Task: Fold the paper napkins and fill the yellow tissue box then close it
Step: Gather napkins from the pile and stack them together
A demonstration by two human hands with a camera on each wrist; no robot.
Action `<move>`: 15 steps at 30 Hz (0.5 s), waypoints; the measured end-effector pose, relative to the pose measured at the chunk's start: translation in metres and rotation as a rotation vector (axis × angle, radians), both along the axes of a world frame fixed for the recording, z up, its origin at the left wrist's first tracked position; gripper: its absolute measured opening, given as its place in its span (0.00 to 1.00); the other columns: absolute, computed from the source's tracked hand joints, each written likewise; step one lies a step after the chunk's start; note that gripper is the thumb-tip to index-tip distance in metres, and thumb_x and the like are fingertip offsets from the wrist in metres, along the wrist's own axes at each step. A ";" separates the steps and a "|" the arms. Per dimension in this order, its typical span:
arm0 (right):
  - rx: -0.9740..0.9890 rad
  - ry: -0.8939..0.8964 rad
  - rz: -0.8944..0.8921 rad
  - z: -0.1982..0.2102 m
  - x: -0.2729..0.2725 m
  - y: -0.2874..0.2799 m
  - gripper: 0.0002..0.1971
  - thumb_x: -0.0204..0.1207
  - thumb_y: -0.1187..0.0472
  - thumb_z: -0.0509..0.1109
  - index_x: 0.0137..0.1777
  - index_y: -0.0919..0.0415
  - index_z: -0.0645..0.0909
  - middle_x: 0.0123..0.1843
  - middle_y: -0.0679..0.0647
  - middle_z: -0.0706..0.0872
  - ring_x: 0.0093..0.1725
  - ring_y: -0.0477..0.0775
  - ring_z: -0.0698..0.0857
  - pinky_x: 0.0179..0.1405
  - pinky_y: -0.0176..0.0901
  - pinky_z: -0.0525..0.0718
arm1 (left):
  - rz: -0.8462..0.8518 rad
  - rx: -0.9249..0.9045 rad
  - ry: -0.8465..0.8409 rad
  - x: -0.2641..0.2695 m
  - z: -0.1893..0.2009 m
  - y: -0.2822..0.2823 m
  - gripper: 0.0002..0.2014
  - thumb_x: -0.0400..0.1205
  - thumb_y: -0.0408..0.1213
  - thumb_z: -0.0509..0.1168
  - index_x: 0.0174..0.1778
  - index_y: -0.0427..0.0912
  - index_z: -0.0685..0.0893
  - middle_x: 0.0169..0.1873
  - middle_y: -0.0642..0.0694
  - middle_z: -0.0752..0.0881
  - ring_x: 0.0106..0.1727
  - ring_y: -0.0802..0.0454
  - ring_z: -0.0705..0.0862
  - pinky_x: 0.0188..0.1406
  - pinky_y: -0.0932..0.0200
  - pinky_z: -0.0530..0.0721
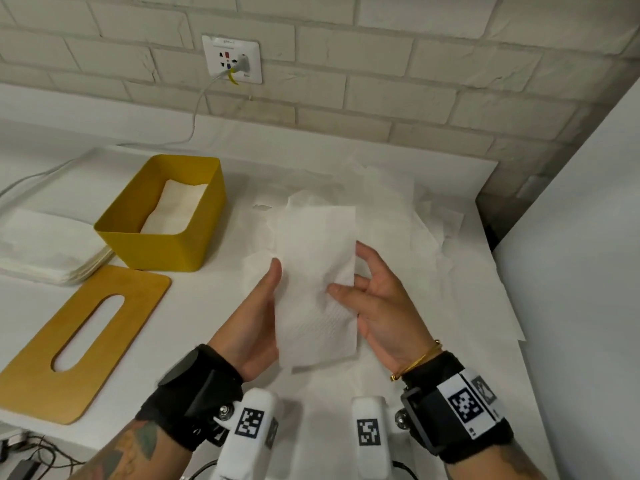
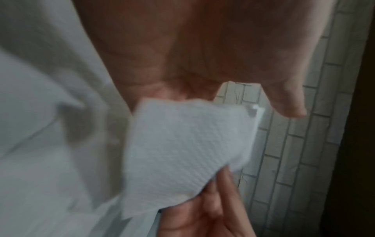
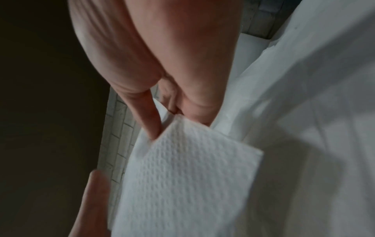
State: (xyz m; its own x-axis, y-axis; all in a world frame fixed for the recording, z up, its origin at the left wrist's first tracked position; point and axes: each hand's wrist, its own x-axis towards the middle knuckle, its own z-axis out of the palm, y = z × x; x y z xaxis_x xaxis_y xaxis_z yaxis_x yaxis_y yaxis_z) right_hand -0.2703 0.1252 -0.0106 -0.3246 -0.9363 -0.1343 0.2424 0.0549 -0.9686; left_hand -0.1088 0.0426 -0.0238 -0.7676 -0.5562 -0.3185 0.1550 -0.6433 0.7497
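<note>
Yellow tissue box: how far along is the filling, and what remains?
Done: the yellow tissue box already holds folded napkins low inside. In hand: the left hand and right hand hold one folded napkin above the table. Left: that napkin must go in, loose napkins lie unfolded behind, and the slotted lid lies flat beside the box.

no legible text or labels
</note>
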 end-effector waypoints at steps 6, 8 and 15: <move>0.249 0.241 0.064 -0.023 -0.004 0.019 0.36 0.78 0.65 0.76 0.81 0.43 0.65 0.54 0.54 0.94 0.56 0.55 0.92 0.65 0.61 0.87 | 0.144 -0.019 -0.112 -0.020 -0.009 -0.006 0.17 0.89 0.38 0.61 0.68 0.33 0.84 0.64 0.30 0.88 0.62 0.35 0.89 0.58 0.43 0.91; 0.296 0.350 0.073 -0.018 -0.015 0.029 0.30 0.78 0.62 0.76 0.77 0.45 0.71 0.50 0.53 0.93 0.51 0.55 0.93 0.61 0.59 0.89 | 0.165 0.009 -0.114 -0.021 -0.011 -0.007 0.16 0.88 0.37 0.62 0.67 0.33 0.85 0.62 0.31 0.89 0.59 0.36 0.90 0.55 0.45 0.92; 0.537 0.623 -0.357 0.002 -0.115 0.064 0.13 0.77 0.59 0.76 0.61 0.54 0.87 0.48 0.48 0.92 0.47 0.50 0.91 0.50 0.46 0.88 | 0.138 0.147 -0.096 -0.018 -0.017 -0.013 0.15 0.86 0.41 0.63 0.61 0.38 0.89 0.53 0.38 0.93 0.48 0.41 0.94 0.38 0.46 0.92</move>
State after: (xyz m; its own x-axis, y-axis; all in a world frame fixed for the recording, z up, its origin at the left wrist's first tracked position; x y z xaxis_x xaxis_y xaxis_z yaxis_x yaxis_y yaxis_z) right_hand -0.3855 0.1889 -0.0081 -0.7448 -0.6273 -0.2276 -0.2290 0.5606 -0.7958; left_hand -0.1273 0.0294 -0.0412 -0.6495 -0.5964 -0.4716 0.1817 -0.7241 0.6653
